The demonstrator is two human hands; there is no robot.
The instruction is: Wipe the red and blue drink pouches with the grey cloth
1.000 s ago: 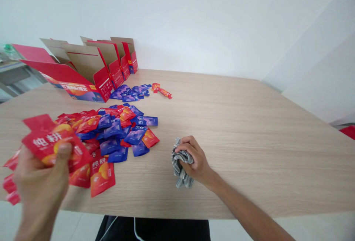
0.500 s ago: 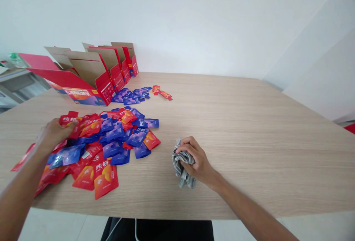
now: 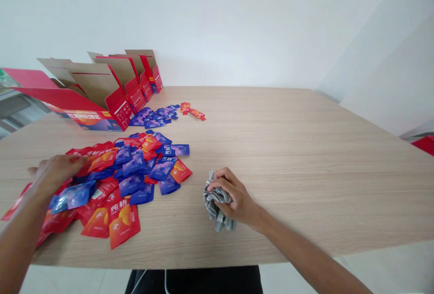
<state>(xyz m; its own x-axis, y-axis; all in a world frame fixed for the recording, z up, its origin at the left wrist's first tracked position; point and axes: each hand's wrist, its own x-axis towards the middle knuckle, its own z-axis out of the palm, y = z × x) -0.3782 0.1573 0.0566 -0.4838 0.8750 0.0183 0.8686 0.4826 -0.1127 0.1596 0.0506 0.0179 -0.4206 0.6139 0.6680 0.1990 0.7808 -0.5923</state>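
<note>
A heap of red and blue sachets (image 3: pixel 132 167) is spread over the left part of the wooden table (image 3: pixel 288 158). My left hand (image 3: pixel 56 171) rests on the heap's left side with its fingers spread flat on the packets. My right hand (image 3: pixel 233 197) lies on the table to the right of the heap, its fingers closed round a crumpled grey striped cloth (image 3: pixel 215 203). Two large red sachets (image 3: pixel 115 217) lie nearest the front edge.
Several open red cardboard boxes (image 3: pixel 101 91) stand in a row at the back left. A small cluster of blue sachets (image 3: pixel 156 115) and a few red ones (image 3: pixel 191 111) lie in front of them. A white wall rises behind the table.
My left hand, raised a second ago with red sachets in it, has come down onto the heap and now lies flat there. The right hand with the cloth has barely moved.
</note>
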